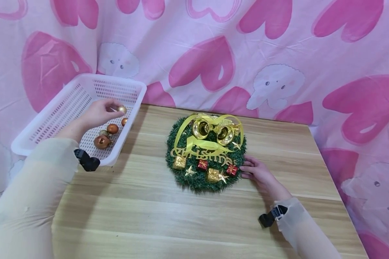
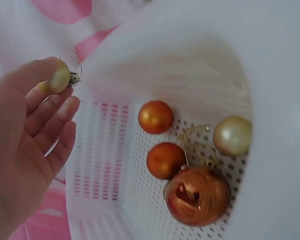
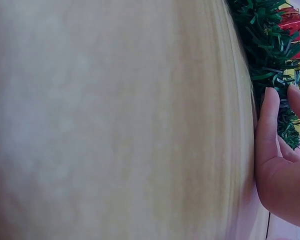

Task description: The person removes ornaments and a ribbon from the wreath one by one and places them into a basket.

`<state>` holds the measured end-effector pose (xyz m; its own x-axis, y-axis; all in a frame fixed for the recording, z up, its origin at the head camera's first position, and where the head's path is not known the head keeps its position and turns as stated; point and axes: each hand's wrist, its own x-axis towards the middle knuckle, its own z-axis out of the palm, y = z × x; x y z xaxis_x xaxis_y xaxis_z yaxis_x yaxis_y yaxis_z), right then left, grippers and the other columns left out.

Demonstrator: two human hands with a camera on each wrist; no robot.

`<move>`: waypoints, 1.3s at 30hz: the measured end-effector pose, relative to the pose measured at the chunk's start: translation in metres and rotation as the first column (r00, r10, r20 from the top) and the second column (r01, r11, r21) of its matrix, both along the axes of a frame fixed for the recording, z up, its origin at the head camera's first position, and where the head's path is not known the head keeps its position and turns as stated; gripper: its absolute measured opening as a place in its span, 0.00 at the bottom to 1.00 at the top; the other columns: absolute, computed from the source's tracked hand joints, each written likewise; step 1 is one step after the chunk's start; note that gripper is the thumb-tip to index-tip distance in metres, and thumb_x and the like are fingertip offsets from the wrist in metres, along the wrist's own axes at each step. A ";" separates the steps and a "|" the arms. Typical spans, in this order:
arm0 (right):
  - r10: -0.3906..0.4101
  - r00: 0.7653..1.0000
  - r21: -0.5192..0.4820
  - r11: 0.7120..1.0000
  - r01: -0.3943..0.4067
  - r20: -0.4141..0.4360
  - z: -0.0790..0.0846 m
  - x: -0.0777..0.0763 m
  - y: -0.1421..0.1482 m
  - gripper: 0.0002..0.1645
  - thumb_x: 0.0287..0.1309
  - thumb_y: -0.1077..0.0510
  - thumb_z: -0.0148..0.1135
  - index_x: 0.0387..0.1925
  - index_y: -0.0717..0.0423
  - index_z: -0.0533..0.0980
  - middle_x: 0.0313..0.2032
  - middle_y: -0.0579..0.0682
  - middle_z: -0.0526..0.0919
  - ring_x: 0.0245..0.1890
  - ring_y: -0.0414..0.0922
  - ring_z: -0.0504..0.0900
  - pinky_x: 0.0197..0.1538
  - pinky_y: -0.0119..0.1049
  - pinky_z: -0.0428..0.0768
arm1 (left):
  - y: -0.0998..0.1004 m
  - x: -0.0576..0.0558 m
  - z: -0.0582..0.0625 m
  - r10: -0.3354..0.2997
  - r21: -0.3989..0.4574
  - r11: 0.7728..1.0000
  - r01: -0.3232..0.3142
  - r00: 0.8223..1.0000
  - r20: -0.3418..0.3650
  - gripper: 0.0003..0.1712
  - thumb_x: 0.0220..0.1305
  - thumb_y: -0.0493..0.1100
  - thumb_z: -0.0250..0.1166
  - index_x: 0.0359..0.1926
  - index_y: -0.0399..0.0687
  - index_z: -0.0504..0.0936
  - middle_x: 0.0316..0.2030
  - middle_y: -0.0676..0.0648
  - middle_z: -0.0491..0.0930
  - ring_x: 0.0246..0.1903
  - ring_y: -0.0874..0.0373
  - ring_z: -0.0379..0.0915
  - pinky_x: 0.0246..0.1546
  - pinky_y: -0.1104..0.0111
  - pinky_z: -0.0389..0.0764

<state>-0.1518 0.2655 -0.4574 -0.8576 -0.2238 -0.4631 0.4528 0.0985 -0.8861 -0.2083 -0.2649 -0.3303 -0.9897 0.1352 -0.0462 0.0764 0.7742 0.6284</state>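
My left hand [image 1: 100, 112] pinches a small gold Christmas ball [image 1: 122, 109] between thumb and fingertips, above the right part of the white basket [image 1: 137, 104]. A metal cap and thin thread loop show on this ball [image 2: 57, 79] in the left wrist view. On the table lies a round green Christmas wreath [image 1: 194, 185] with gold bells [image 1: 225, 133], a yellow ribbon [image 1: 191, 144], small gift boxes [image 1: 202, 164], stars and gold lettering. My right hand [image 1: 260, 174] rests against the wreath's right edge, its fingers fairly straight and touching the greenery.
Inside the basket lie orange balls [image 2: 165, 160], a larger copper ball [image 2: 199, 197] with an opening in its side, and a pale gold ball [image 2: 232, 136]. The wooden table [image 1: 168, 223] meets a pink heart-patterned cloth [image 1: 201, 64] at its back and right edges.
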 end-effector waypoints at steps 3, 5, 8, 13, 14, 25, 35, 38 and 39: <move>0.000 1.000 0.001 1.000 0.000 -0.002 0.001 0.000 0.000 0.45 0.58 0.70 0.53 0.71 0.66 0.41 0.44 0.45 0.64 0.35 0.33 0.76 0.42 0.27 0.81 | -0.009 0.000 -0.004 0.004 -0.014 1.000 -0.004 1.000 0.029 0.24 0.63 0.49 0.60 0.52 0.35 0.73 0.49 0.33 0.75 0.49 0.43 0.71 0.50 0.55 0.71; 0.003 1.000 0.001 1.000 -0.003 -0.002 0.001 0.000 0.000 0.45 0.58 0.70 0.53 0.71 0.66 0.41 0.44 0.45 0.65 0.35 0.33 0.76 0.42 0.27 0.81 | -0.015 0.000 -0.006 0.004 -0.020 1.000 -0.003 0.998 0.062 0.24 0.64 0.49 0.59 0.52 0.33 0.73 0.50 0.32 0.74 0.50 0.42 0.70 0.50 0.53 0.71; 0.011 1.000 0.002 1.000 -0.011 -0.001 0.001 0.000 0.001 0.45 0.59 0.70 0.53 0.71 0.66 0.40 0.44 0.45 0.65 0.35 0.33 0.76 0.43 0.27 0.81 | -0.022 0.001 -0.010 0.006 -0.033 0.999 -0.003 0.995 0.104 0.24 0.65 0.48 0.58 0.52 0.32 0.72 0.50 0.31 0.73 0.50 0.42 0.69 0.49 0.52 0.71; 0.013 1.000 0.002 1.000 -0.013 -0.001 0.000 0.000 0.001 0.45 0.59 0.69 0.53 0.71 0.66 0.40 0.44 0.45 0.65 0.35 0.33 0.76 0.43 0.27 0.81 | -0.032 0.002 -0.017 -0.009 -0.088 0.996 0.022 0.988 0.153 0.26 0.64 0.49 0.58 0.52 0.30 0.71 0.48 0.29 0.74 0.49 0.39 0.69 0.50 0.48 0.70; 0.015 1.000 0.005 1.000 -0.015 0.000 0.000 0.000 0.001 0.45 0.59 0.69 0.53 0.71 0.65 0.40 0.44 0.45 0.65 0.36 0.33 0.76 0.43 0.27 0.81 | -0.033 0.003 -0.018 -0.013 -0.105 0.994 0.031 0.986 0.164 0.27 0.64 0.49 0.58 0.52 0.29 0.71 0.48 0.28 0.74 0.49 0.39 0.69 0.51 0.47 0.70; 0.011 1.000 0.018 1.000 -0.011 0.019 -0.001 -0.002 0.001 0.45 0.59 0.68 0.54 0.71 0.64 0.41 0.47 0.49 0.63 0.37 0.34 0.77 0.44 0.28 0.81 | -0.037 0.004 -0.025 -0.027 -0.153 0.987 0.058 0.980 0.197 0.27 0.60 0.49 0.62 0.51 0.31 0.73 0.47 0.30 0.77 0.49 0.38 0.71 0.51 0.46 0.69; 0.007 1.000 0.014 1.000 -0.007 0.017 0.003 -0.002 0.001 0.46 0.59 0.68 0.55 0.71 0.64 0.41 0.47 0.47 0.65 0.36 0.34 0.78 0.43 0.27 0.81 | -0.017 -0.003 -0.006 -0.058 -0.104 0.992 0.070 0.991 0.120 0.25 0.65 0.46 0.58 0.55 0.32 0.72 0.48 0.30 0.75 0.50 0.38 0.71 0.53 0.46 0.69; 0.012 1.000 0.016 1.000 -0.012 0.017 0.003 -0.002 0.001 0.46 0.59 0.68 0.54 0.71 0.64 0.41 0.47 0.48 0.65 0.36 0.33 0.78 0.43 0.27 0.81 | -0.002 -0.006 0.004 -0.081 -0.081 0.993 0.089 0.992 0.095 0.24 0.65 0.46 0.58 0.55 0.33 0.72 0.49 0.31 0.76 0.51 0.39 0.71 0.56 0.48 0.68; 0.013 1.000 0.016 1.000 -0.013 0.017 0.003 -0.002 0.001 0.45 0.59 0.68 0.54 0.71 0.64 0.41 0.47 0.48 0.65 0.36 0.33 0.78 0.43 0.27 0.81 | 0.003 -0.006 0.007 -0.091 -0.068 0.993 0.097 0.992 0.086 0.23 0.65 0.46 0.58 0.54 0.34 0.73 0.49 0.31 0.76 0.51 0.39 0.71 0.56 0.48 0.68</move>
